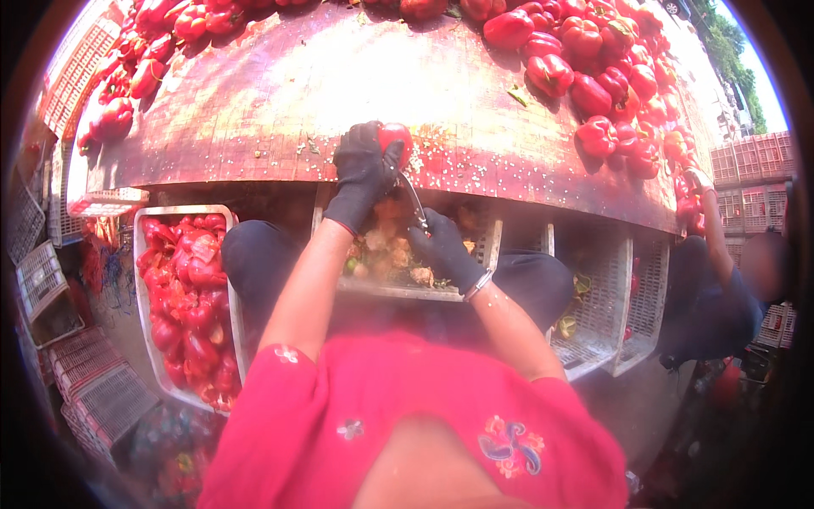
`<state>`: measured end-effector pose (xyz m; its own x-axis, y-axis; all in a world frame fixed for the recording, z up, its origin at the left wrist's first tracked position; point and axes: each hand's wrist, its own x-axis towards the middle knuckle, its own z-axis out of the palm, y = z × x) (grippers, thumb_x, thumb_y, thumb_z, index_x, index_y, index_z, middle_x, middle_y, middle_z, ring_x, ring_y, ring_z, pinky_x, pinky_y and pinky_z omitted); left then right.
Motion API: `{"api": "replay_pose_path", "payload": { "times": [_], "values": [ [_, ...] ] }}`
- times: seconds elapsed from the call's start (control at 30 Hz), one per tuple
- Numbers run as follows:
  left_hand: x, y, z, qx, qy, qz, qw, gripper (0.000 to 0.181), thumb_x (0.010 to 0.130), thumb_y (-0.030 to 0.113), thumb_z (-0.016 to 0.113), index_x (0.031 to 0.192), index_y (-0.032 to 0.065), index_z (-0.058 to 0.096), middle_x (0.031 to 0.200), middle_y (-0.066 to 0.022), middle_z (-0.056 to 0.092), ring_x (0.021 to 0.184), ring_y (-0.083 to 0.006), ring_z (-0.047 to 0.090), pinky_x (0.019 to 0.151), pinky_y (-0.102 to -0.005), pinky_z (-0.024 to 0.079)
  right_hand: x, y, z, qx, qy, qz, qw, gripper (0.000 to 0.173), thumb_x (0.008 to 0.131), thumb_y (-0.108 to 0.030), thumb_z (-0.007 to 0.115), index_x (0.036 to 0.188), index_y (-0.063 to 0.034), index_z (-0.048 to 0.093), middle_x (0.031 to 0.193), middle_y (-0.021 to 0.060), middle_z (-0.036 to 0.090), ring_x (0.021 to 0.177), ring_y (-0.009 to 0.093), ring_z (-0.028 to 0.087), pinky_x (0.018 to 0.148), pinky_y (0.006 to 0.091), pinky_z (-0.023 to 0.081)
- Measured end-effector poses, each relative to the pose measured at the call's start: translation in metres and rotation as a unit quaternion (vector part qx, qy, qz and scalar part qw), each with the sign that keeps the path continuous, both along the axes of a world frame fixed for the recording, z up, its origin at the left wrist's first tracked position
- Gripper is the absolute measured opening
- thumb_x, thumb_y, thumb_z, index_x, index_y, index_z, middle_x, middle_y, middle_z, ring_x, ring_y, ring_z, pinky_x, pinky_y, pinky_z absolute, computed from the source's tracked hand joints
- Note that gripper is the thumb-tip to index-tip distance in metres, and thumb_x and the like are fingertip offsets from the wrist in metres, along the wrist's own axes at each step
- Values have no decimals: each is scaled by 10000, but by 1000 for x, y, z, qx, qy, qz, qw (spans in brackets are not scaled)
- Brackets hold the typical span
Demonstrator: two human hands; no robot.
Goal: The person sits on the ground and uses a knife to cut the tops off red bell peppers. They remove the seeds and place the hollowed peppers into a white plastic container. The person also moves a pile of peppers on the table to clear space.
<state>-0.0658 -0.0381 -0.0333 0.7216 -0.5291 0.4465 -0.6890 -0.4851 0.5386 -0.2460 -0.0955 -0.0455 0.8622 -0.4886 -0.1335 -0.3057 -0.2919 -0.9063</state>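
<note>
My left hand (365, 168), in a black glove, holds a red bell pepper (395, 144) at the near edge of the table (267, 127). My right hand (445, 245), also gloved in black, is closed around the handle of a curved knife (413, 200). The blade reaches up to the pepper's lower side, near my left thumb; whether its tip is inside cannot be told. Small pale seeds lie scattered on the table around the pepper. Below my hands a crate (407, 292) holds pepper cores and scraps, between my knees.
Whole red peppers (582, 38) are heaped along the table's far and right sides. At left stands a crate of opened red peppers (191, 305). Plastic crates (591, 337) stand at right, and stacked crates (102, 388) at lower left. A co-worker's arm (715, 223) reaches to the table at far right.
</note>
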Motion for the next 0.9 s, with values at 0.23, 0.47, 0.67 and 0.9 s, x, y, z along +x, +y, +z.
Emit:
{"api": "replay_pose_path", "payload": {
  "times": [0.23,0.47,0.67,0.9],
  "values": [
    [4,4,50,125,151,-28,980,527,702,458,644,1031,65,522,987,-186,552,836,-354,576,691,-445,485,45,-27,46,-100,-52,-96,989,270,778,-150,622,1006,-18,560,844,129,624,760,238,609,698,338,478],
    [27,13,46,96,177,-138,970,443,675,354,679,942,34,527,866,-202,581,851,-360,585,737,-433,475,87,-59,45,61,-103,90,989,438,752,-126,634,1169,-44,526,997,153,615,907,227,603,795,323,473],
    [26,15,37,70,195,-107,972,356,670,217,648,935,15,521,863,-199,590,832,-355,582,728,-413,469,106,-54,38,-125,-99,8,987,289,727,-130,624,995,-34,576,746,118,609,683,213,592,645,323,479],
    [39,45,15,-106,398,-184,892,432,670,135,657,1053,-8,516,900,-91,597,820,-172,571,743,-309,472,122,-85,40,-68,-67,51,994,142,691,-109,610,804,-22,608,671,143,604,599,232,585,595,321,461]
  ]
}}
